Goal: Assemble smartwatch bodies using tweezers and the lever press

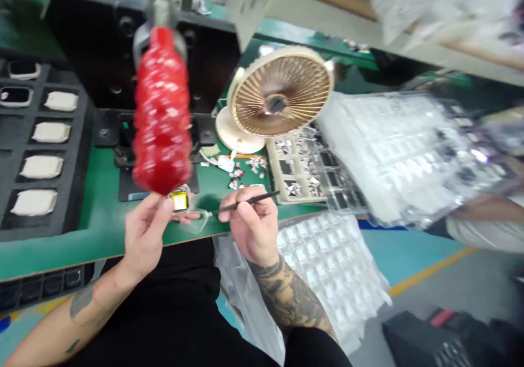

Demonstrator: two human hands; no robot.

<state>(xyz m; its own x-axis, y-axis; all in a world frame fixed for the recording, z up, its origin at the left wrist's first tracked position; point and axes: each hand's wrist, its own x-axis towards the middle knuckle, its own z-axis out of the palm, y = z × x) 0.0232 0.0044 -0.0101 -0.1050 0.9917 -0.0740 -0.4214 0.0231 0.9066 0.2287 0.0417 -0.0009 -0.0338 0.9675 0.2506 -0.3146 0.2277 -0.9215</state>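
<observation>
My left hand (145, 233) pinches a small watch-like casing (179, 200) with a yellow-edged white square inside it. My right hand (254, 225) grips a slim black pen-like tool (262, 197), held nearly level, its tip pointing left towards the casing. At that tip is a small clear, whitish looped piece (204, 215); whether the tool touches it or it hangs from the casing I cannot tell. Directly above my left hand hangs the red ribbed handle (162, 116) of a black press, partly covering the view behind it.
A dark foam tray (73, 192) with several pale watch-shaped cases stands left. Behind my right hand are a beige fan (280, 94), a parts box (279, 184) and loose small parts (256, 164). Clear plastic trays (380, 154) lie right, near another person's sleeve (475, 235).
</observation>
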